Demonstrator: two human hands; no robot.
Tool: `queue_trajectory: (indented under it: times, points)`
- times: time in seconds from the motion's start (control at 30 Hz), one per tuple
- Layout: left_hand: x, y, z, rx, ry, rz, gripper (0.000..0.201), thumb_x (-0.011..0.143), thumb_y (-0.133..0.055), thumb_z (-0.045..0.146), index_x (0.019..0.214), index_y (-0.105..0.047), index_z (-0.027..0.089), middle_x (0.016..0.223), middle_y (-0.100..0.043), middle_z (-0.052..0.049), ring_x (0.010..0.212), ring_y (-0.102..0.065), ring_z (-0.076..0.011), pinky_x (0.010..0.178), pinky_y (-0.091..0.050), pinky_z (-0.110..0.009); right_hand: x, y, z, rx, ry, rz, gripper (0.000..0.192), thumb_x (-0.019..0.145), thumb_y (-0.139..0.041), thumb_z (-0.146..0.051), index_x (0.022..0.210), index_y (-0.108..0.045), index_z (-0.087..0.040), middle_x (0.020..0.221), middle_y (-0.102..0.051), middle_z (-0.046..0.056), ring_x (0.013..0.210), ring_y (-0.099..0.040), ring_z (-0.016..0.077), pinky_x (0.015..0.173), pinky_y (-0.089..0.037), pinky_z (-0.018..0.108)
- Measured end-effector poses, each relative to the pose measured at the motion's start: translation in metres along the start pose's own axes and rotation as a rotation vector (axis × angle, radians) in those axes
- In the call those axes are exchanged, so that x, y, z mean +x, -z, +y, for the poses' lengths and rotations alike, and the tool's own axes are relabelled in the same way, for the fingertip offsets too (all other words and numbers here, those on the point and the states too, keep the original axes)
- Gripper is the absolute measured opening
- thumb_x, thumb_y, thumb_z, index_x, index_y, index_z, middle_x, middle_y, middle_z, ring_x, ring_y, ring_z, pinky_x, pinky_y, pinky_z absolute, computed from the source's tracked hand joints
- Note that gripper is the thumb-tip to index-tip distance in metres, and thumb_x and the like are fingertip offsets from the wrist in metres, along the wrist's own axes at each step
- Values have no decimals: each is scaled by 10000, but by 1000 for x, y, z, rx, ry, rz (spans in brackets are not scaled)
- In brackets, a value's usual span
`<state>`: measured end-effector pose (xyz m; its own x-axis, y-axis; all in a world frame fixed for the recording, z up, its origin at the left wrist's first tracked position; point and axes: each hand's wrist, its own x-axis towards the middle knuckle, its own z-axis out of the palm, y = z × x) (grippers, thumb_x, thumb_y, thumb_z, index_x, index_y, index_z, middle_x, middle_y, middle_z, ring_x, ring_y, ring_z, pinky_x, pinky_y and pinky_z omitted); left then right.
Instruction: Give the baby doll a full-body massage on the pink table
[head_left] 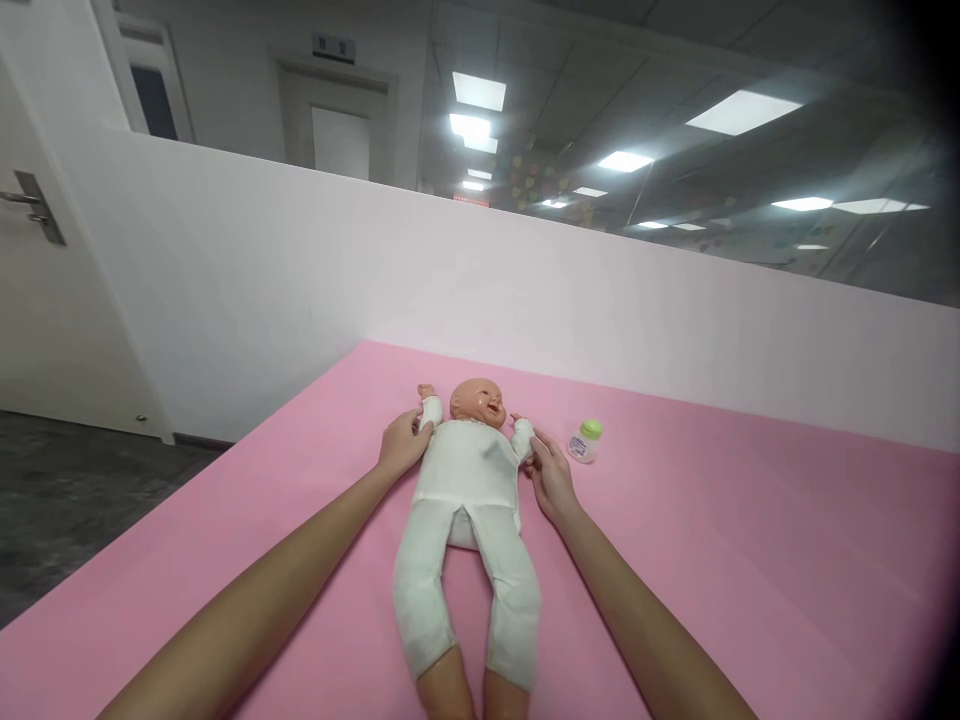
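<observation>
A baby doll (469,470) with a white cloth body lies on its back on a pink table cover (315,560), head away from me and legs toward me. Its hard head is turned to the right. My left hand (405,440) is closed around the doll's arm on the left side. On the other side, my right hand (551,475) pinches the doll's other arm near the elbow. Just right of that hand stands a small clear bottle (583,442) with a green cap and a printed label.
A low white partition (600,310) runs along the table's far side. To the left are a door (52,300) with a metal handle and dark grey floor (45,500). Lit ceiling panels show above the partition.
</observation>
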<state>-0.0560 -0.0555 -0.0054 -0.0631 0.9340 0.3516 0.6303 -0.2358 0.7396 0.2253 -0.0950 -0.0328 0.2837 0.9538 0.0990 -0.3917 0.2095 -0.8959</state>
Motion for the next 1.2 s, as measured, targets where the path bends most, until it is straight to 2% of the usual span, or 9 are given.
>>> queue_trajectory:
  times: [0.63, 1.2]
  points:
    - [1, 0, -1, -2, 13, -3, 370, 904, -559, 401, 1173, -702, 191, 1000, -750, -72, 867, -663, -228, 773, -466, -314, 1, 0, 1, -25, -9, 7, 500, 729, -824, -425, 1169, -714, -214, 633, -613, -42, 534, -438, 106, 495, -336, 241]
    - [1, -1, -1, -8, 2, 0, 402, 908, -548, 393, 1222, -692, 186, 1022, -753, -78, 867, -660, -231, 779, -472, -322, 1, -1, 1, -14, -6, 5, 511, 720, -833, -429, 1166, -712, -210, 644, -615, -42, 543, -437, 93, 489, -337, 218]
